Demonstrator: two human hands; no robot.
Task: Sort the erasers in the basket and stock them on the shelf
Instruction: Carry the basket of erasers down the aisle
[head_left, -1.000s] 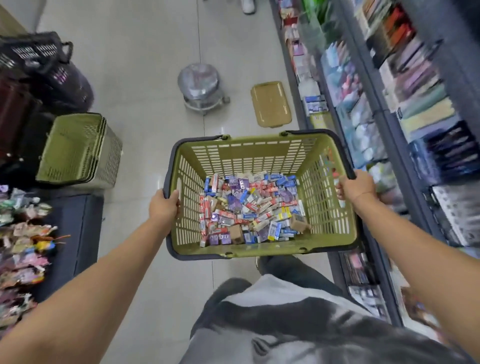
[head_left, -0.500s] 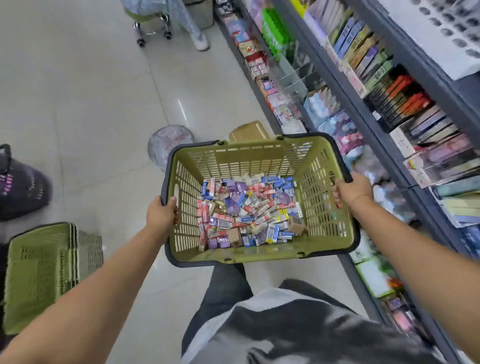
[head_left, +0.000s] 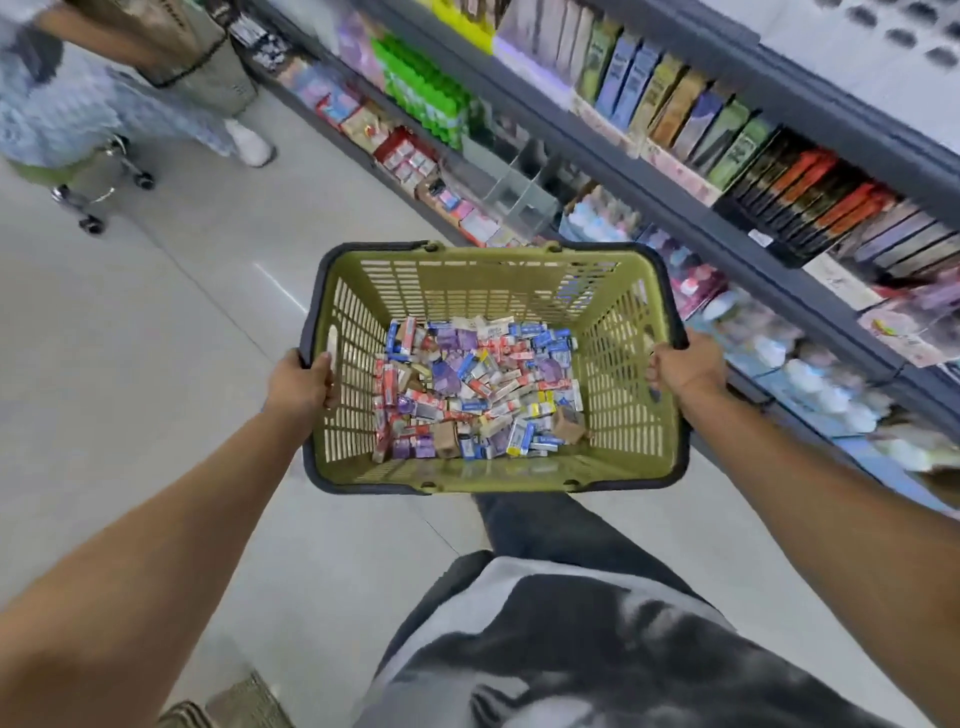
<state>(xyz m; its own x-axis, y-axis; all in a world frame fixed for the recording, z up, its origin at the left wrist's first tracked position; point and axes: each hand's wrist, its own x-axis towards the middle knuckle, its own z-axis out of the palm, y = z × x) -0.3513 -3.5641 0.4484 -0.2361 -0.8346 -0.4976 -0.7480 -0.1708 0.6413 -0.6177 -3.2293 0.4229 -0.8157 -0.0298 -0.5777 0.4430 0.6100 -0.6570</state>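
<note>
Both hands, left hand (head_left: 301, 382) and right hand (head_left: 685, 369), are gripping the green basket's (head_left: 488, 270) side rims, erasers (head_left: 475, 389) piled loose inside, so keeping it level while nearing the shelf (head_left: 675, 176) seems smart.

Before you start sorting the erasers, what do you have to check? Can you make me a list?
1. Left hand grips the basket rim: ok.
2. Right hand grips the opposite rim: ok.
3. Erasers all inside the basket, none spilling: ok.
4. Erasers grouped by kind: not ok, the colours lie mixed in one heap.
5. Free spot for erasers on the shelf: cannot tell, the view is blurred.
6. Aisle ahead free: not ok, another person and a wheeled stool are ahead on the left.
</note>
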